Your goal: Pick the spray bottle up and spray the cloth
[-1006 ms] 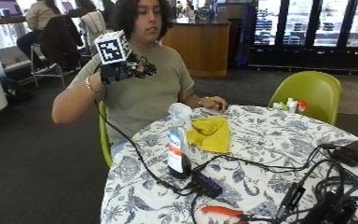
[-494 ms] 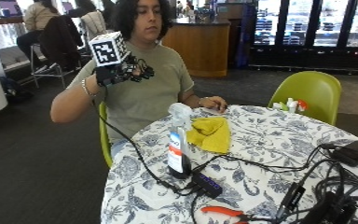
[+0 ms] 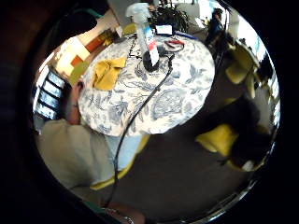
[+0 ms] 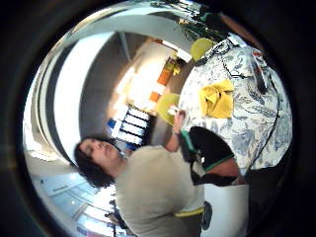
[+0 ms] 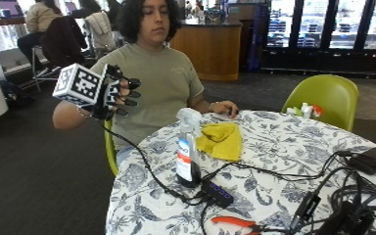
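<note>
Nearest the outside camera, a tangle of black cables (image 5: 344,205) and a black power strip (image 5: 217,193) lie on the round tabletop (image 5: 286,152), which is covered with a white cloth printed with blue flowers. An orange-handled tool (image 5: 233,223) lies at the near edge, partly cut off. Just behind the power strip stands the spray bottle (image 5: 188,147), upright, clear with a white trigger head and a blue and red label. Just beyond it, near but not touching, the yellow cloth (image 5: 222,139) lies crumpled on the tabletop. A flat black device (image 5: 372,160) rests towards the table's far side.

The person sits behind the table. Their bare hand (image 5: 222,108) rests at the tabletop's far edge, near the cloth. The gloved right hand (image 5: 119,93) is raised in the air beside the table, well apart from the bottle, its fingers (image 5: 130,93) loosely curled and holding nothing. Both palm views look down on the table from a distance and show the bottle and cloth untouched.

A green chair (image 5: 325,98) stands across the table, with small bottles (image 5: 304,110) in front of it too small to make out. Farther back are dark carpet, a wooden counter (image 5: 217,46) and glass-door fridges (image 5: 325,24).
</note>
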